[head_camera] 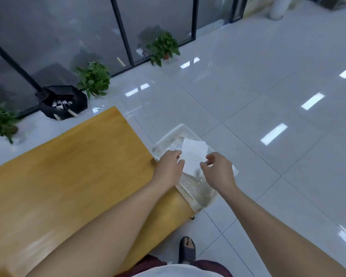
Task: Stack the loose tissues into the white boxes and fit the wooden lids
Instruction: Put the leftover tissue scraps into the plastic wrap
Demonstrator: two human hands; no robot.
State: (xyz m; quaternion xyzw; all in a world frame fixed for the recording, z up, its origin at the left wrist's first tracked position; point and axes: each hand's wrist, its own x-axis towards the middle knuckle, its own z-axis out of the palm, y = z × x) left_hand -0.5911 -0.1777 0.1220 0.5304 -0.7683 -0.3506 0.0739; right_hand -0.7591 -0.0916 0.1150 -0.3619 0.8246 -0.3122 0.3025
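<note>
A clear plastic bin (169, 134) stands on the floor against the right end of the wooden table (68, 166). A white stack of tissues (193, 154) hangs over the bin between my hands. My left hand (169, 166) pinches the stack's left edge. My right hand (218, 168) pinches its right edge with thumb and curled fingers. Small white bits lie at the bottom of the bin. No white box or wooden lid is in view.
Glossy white floor tiles spread to the right and beyond the bin. Potted plants (93, 78) and a black stand base (62, 101) sit along the glass wall at the back left. My foot in a dark sandal (186, 250) is near the table's corner.
</note>
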